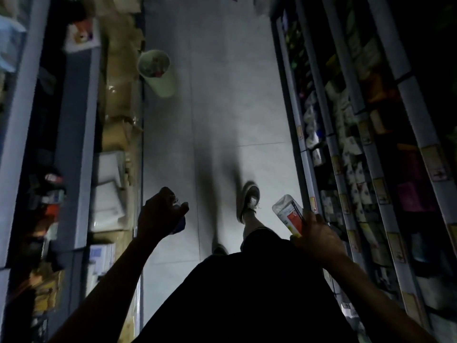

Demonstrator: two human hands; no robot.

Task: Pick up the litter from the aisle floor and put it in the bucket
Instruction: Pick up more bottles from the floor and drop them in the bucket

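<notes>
A pale green bucket stands on the grey tiled aisle floor far ahead on the left, with some colourful litter inside. My left hand is raised at lower centre-left, its fingers closed around a small crumpled wrapper with a bluish part showing beneath the palm. My right hand at lower right grips a flat silver, red and yellow packet that sticks up from my fingers. Both hands are well short of the bucket.
Shelving packed with goods lines the right side of the narrow aisle. Cardboard boxes and white packs are stacked along the left shelf. My own legs and a grey shoe are on the floor ahead. The scene is dim.
</notes>
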